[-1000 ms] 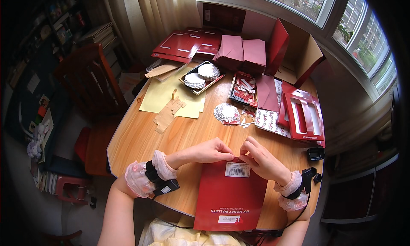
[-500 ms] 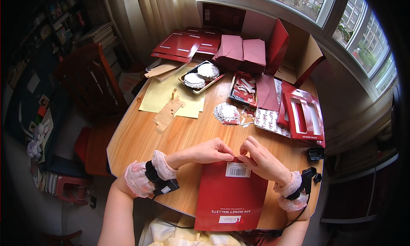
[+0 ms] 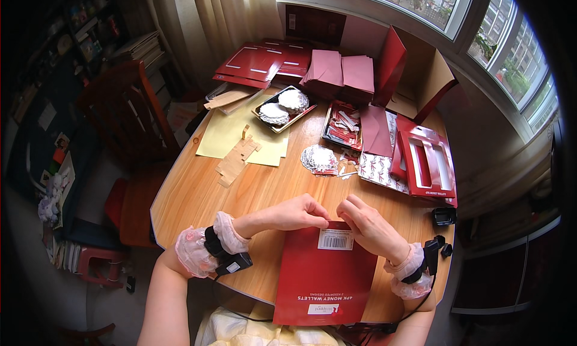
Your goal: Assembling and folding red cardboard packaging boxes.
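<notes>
A flat red card pack [image 3: 324, 271] with a white barcode label [image 3: 335, 239] lies in front of me, its near end over the table's front edge. My left hand [image 3: 300, 212] is closed, thumb and fingers pinching the pack's far edge just left of the label. Curled over the same edge on the right is my right hand [image 3: 374, 227], fingers pressed together. Whatever lies between those right fingertips is hidden. Beyond the hands sits a pile of silver scalloped pieces [image 3: 320, 158] on the wooden table [image 3: 270, 187].
Farther back are a tray of silver pieces [image 3: 261, 119], a tray of small red and white strips [image 3: 328, 136], pink envelopes [image 3: 324, 66] and red card sheets [image 3: 246, 63]. Windowed red boxes [image 3: 446, 178] and a black container [image 3: 445, 215] are at right. Yellow paper [image 3: 210, 136] lies left.
My right fingertips have lifted slightly off the pack's far edge, showing more of the label. My left hand and the pack have barely moved.
</notes>
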